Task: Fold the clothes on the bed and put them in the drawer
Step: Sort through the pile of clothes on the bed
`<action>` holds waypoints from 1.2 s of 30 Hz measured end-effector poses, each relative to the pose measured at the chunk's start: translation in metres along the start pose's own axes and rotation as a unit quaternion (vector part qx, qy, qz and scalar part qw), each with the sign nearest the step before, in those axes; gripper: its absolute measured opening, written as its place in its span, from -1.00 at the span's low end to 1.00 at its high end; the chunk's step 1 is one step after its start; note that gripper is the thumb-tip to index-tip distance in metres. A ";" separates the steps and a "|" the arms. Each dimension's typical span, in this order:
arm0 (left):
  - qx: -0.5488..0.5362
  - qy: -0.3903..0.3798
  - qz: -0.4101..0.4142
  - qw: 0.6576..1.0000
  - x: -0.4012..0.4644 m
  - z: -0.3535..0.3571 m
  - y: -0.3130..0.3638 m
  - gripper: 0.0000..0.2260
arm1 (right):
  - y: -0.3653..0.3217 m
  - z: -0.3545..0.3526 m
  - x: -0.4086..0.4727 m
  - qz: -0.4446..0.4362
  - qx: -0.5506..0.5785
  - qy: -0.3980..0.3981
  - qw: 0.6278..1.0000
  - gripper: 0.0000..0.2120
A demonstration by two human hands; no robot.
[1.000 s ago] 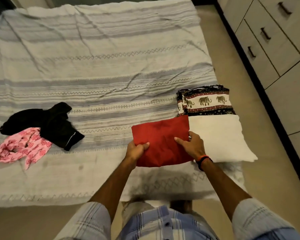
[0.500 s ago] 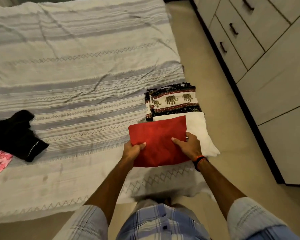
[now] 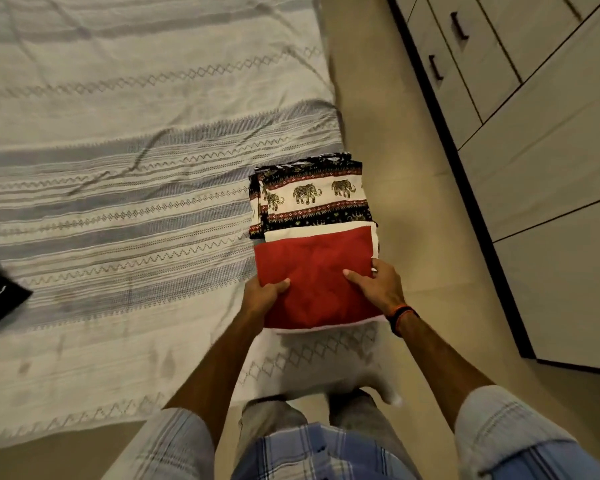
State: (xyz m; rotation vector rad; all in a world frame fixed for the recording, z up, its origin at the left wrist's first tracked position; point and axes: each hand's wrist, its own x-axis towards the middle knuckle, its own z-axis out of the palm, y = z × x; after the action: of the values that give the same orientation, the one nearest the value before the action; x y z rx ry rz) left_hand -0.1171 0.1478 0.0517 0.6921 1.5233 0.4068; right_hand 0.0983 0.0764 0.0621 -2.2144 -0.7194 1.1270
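Bedspread (image 3: 118,140), striped grey-white, faces drawers (image 3: 465,64) across tan floor (image 3: 395,133).

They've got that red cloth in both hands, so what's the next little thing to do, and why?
Probably lower the folded red cloth flat and let go. The left hand and right hand grip its sides directly over the white folded piece, next to the elephant-print cloth, so the stack is lined up.
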 end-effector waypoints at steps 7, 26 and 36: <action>0.222 0.073 -0.024 0.972 0.047 0.021 -0.013 -0.33 | 0.023 -0.006 0.046 -0.020 -0.247 0.046 0.968 -0.34; 0.430 -0.037 0.074 0.899 0.001 0.034 -0.021 -0.38 | 0.028 0.000 0.025 -0.134 -0.275 -0.154 0.940 -0.41; 0.307 0.069 0.110 0.943 -0.069 -0.017 -0.011 -0.42 | -0.031 0.011 -0.031 -0.234 -0.209 -0.160 0.936 -0.54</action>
State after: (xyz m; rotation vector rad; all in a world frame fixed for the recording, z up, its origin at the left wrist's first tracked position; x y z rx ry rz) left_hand -0.1385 0.0982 0.0990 1.3550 1.7249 0.1376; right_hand 0.0668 0.0799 0.0948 -2.0176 -1.6609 1.1679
